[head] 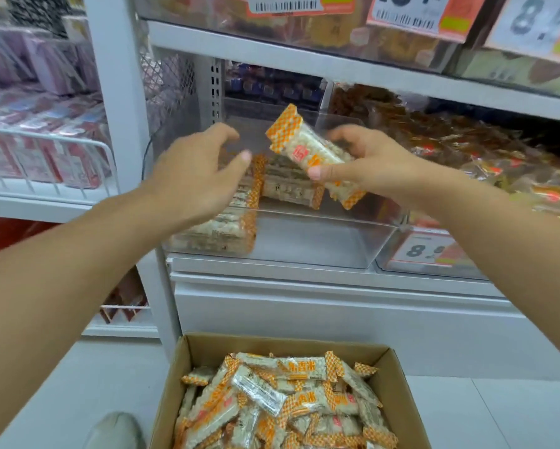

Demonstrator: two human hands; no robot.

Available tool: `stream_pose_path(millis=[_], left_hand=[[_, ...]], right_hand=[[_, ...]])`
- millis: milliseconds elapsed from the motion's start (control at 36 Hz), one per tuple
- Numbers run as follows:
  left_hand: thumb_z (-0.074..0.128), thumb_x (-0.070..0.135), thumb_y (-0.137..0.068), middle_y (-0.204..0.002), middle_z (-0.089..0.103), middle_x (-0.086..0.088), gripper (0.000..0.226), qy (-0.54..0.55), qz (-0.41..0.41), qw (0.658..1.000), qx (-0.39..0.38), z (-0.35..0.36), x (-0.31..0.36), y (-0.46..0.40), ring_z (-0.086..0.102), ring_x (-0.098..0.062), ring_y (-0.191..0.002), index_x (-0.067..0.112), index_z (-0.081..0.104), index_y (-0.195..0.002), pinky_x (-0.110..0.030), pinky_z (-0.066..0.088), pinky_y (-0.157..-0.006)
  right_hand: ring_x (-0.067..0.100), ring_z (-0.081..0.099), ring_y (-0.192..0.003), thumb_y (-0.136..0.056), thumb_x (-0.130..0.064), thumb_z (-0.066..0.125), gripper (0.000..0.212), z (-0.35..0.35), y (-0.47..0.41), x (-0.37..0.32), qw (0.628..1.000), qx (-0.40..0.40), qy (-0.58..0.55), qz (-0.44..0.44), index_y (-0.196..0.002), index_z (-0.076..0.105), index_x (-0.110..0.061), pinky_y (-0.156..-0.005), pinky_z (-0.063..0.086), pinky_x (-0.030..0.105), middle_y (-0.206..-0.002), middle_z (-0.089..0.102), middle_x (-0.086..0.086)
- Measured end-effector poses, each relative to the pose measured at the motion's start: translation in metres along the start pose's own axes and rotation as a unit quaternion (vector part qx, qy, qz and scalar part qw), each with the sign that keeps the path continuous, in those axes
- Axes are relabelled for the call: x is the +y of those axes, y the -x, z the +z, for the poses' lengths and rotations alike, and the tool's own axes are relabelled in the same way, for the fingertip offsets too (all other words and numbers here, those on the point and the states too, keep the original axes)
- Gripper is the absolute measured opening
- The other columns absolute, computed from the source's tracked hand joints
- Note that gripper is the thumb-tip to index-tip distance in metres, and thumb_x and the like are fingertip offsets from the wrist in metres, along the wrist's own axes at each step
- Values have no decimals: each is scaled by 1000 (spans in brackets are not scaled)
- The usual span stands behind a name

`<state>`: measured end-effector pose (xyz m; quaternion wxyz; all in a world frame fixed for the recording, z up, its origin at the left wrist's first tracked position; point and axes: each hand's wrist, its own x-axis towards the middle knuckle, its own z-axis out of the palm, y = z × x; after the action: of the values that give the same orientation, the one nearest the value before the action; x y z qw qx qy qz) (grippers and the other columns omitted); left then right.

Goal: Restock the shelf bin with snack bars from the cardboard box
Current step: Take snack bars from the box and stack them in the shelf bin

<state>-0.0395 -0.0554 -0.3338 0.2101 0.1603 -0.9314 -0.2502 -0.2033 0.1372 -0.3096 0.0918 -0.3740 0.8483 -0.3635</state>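
My right hand (372, 163) grips a few snack bars (307, 147) in orange-checked clear wrappers, held tilted above the clear plastic shelf bin (320, 241). My left hand (194, 170) hovers over the bin's left side, fingers loosely spread, holding nothing. Several bars (226, 228) lie stacked in the bin's left and back parts; its right front is bare. On the floor below stands the open cardboard box (171, 384), filled with several loose bars (285, 403).
A neighbouring bin with a price tag (424, 251) sits to the right, packed with brown-wrapped snacks (466, 150). A shelf board (336, 69) runs above the bin. White wire racks (55, 157) with pink packets stand left. My shoe (116, 429) is beside the box.
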Motion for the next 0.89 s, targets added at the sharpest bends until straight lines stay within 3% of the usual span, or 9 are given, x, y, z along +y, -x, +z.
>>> stream_pose_path(millis=[56,139,194,222,278,417,528,778,889], left_hand=[[43,42,-104,-138,59,-10,47,-100,40,993,-47,-2,-18,0,54,-32,-125,17,50,-143,-43,44,-101],[36,44,-104,-135,61,-12,46,-141,31,982,-121,4,-31,1,54,-34,-125,17,56,-137,-42,44,-100],[28,47,-104,-109,66,-8,40,-159,15,976,-149,8,-32,2,56,-34,-112,26,62,-107,-42,45,-92],[25,49,-104,-92,60,-2,40,-169,4,973,-156,9,-33,3,55,-31,-102,29,55,-88,-40,43,-85],[22,51,-104,-82,48,2,43,-183,-9,971,-151,12,-33,1,47,-25,-91,29,41,-72,-38,40,-78],[26,48,-104,-84,48,-1,43,-186,-19,971,-146,15,-34,-4,46,-25,-89,28,40,-70,-38,42,-78],[26,49,-103,-86,51,-1,42,-188,-22,971,-144,15,-34,-5,50,-26,-91,27,42,-71,-41,46,-84],[24,50,-103,-89,52,1,41,-166,-22,978,-123,16,-33,-2,49,-25,-93,28,42,-72,-39,42,-79],[24,50,-104,-78,47,3,45,-154,-19,981,-114,16,-33,0,45,-25,-88,28,41,-69,-39,43,-79]], right_hand=[[14,56,-121,-69,-51,86,92,0,-21,7,993,-41,106,34,-147,47,-22,-93,46,25,-143,53,-1],[20,44,-137,-78,-46,82,87,9,-40,16,955,-136,256,59,-151,41,-21,-106,37,25,-155,41,0],[21,43,-138,-82,-42,80,83,20,-46,21,934,-167,309,67,-151,41,-20,-104,34,22,-156,40,1],[21,43,-138,-82,-42,79,82,26,-49,23,928,-173,323,67,-151,41,-19,-102,34,20,-156,41,2],[22,45,-136,-82,-45,79,81,37,-54,27,926,-162,337,58,-150,43,-19,-102,35,22,-154,43,2],[33,44,-123,-74,-52,80,72,56,-67,36,915,-99,392,1,-137,53,-27,-104,40,40,-134,55,12],[33,35,-118,-65,-43,86,75,58,-70,36,932,-45,360,-18,-128,47,-29,-101,45,41,-127,36,9],[36,18,-149,-70,-48,86,119,58,-78,43,933,-86,350,23,-159,10,-26,-117,34,41,-164,3,11],[32,39,-139,-76,-51,81,104,60,-75,41,919,-95,382,1,-158,27,-17,-111,39,36,-156,35,15]])
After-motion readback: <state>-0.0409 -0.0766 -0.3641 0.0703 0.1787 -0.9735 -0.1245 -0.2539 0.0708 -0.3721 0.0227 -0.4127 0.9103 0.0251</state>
